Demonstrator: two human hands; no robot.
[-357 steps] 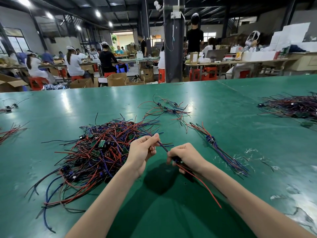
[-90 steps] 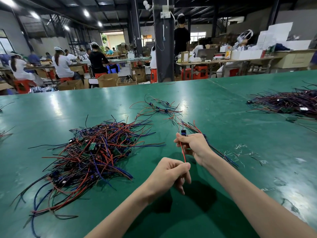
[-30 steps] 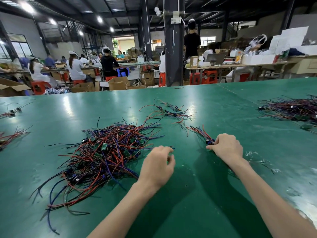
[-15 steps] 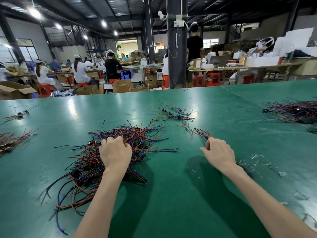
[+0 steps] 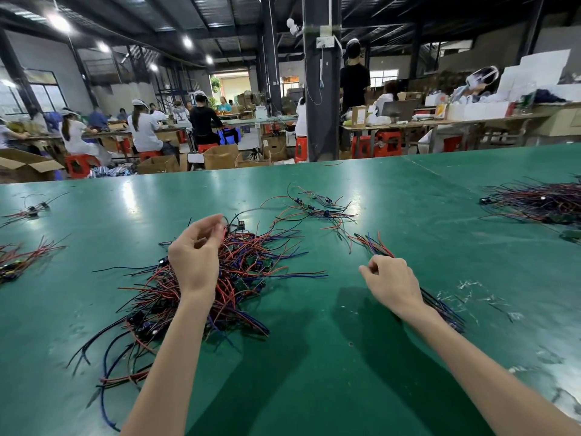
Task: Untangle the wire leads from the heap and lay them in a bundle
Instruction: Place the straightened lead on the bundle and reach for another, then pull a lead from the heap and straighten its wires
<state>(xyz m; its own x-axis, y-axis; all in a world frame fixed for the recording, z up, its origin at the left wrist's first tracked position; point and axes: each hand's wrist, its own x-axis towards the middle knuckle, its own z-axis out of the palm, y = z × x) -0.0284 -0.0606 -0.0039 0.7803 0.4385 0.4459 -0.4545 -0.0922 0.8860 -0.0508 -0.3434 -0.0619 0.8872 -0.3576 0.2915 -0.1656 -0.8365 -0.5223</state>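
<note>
Above the heap, the left hand pinches 1 lead.

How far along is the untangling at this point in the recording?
Done: a small bundle of straightened leads lies under and beyond the right hand, which appears to hold nothing. In hand: the left hand is raised over the heap, its fingers pinching one wire lead. Left: the heap is large and thoroughly tangled, so most of the job probably remains.

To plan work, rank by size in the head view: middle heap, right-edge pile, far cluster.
1. middle heap
2. right-edge pile, though cropped and farther away, so unsure
3. far cluster, smallest
</note>
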